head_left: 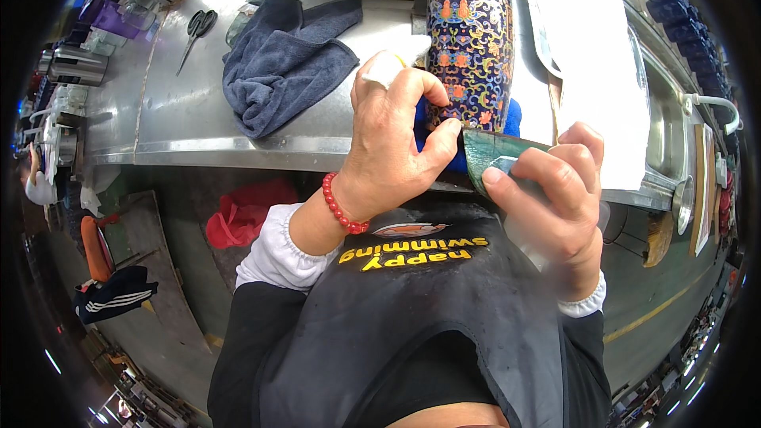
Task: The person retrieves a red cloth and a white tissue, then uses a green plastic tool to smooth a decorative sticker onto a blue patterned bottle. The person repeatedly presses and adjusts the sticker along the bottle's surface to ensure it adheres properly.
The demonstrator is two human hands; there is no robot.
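Vase: glossy dark-blue cylinder (469,55) with rounded shoulders and multicoloured scrollwork, on the counter, neck pointing away from the person
Left hand: thumb and forefinger (388,139) curved beside the vase's near end; whether they grip it, I cannot tell
Right hand: pinching (555,198) a thin, see-through green sheet (485,152)
Blue cloth: soft, bunched (514,117) around the vase's near end
Counter: smooth, shiny metal (186,103), bearing a fuzzy, crumpled grey-blue towel (277,67)

Your left hand (396,131) has its thumb and a finger at the patterned vase (469,51); your right hand (559,206) pinches a green sheet (482,157). Leftward lie a cloth (277,67) and scissors (198,28).
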